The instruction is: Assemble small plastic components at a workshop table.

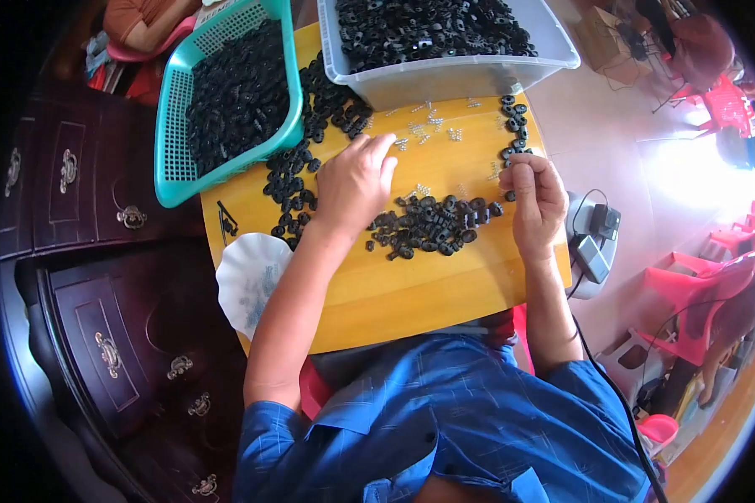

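My left hand (356, 180) lies palm down on the yellow wooden table (411, 293), fingers stretched toward small clear springs (419, 126) scattered near the grey bin. My right hand (535, 194) is curled, pinching a small black plastic part (512, 195) at its fingertips. Between both hands lies a pile of small black plastic parts (432, 225). More black parts (298, 180) trail to the left of my left hand.
A teal basket (169, 151) and a grey bin (453, 80), both full of black parts, stand at the table's far edge. A white bag (247, 277) hangs at the left edge. Dark drawers (101, 335) stand left; pink chairs (696, 293) and a power adapter (596, 239) right.
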`<action>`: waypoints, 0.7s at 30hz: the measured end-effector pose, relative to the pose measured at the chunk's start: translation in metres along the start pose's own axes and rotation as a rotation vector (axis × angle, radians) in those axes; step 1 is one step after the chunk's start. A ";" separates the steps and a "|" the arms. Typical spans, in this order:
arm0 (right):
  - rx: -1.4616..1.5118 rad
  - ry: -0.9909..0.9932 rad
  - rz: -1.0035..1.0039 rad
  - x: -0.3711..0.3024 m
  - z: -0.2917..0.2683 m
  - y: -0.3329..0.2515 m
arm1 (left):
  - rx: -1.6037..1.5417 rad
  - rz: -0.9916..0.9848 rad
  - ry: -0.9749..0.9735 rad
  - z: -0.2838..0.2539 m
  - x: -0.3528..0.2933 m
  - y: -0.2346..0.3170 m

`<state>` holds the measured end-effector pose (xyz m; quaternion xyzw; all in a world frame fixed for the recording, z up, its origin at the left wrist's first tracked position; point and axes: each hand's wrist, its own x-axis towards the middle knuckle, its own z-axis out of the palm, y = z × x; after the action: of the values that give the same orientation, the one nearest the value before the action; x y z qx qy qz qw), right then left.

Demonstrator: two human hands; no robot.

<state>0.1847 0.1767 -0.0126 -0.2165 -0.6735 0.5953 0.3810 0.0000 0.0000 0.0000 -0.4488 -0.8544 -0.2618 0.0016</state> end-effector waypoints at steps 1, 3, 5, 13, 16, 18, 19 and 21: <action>-0.009 -0.007 -0.023 -0.002 0.004 -0.001 | 0.025 0.007 0.004 0.002 0.005 -0.004; -0.022 -0.024 -0.063 -0.001 0.005 -0.001 | 0.037 0.010 -0.014 0.008 0.015 -0.005; -0.047 -0.037 -0.065 0.002 -0.001 -0.005 | 0.045 0.025 -0.017 0.014 0.023 0.000; -0.099 -0.060 -0.064 0.003 0.002 -0.010 | 0.090 0.046 -0.015 0.024 0.028 0.000; -0.102 -0.064 -0.064 0.002 0.001 -0.009 | 0.112 0.031 -0.016 0.025 0.026 0.001; -0.127 -0.075 -0.080 0.003 0.001 -0.014 | 0.071 0.047 -0.043 0.026 0.022 -0.001; -0.153 -0.091 -0.095 0.003 0.001 -0.016 | 0.072 0.049 -0.043 0.026 0.021 -0.002; -0.161 -0.100 -0.092 0.003 0.002 -0.017 | 0.076 0.057 -0.047 0.026 0.020 -0.002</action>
<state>0.1844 0.1743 0.0050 -0.1852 -0.7466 0.5312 0.3552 -0.0076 0.0261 -0.0188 -0.4784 -0.8505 -0.2186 0.0058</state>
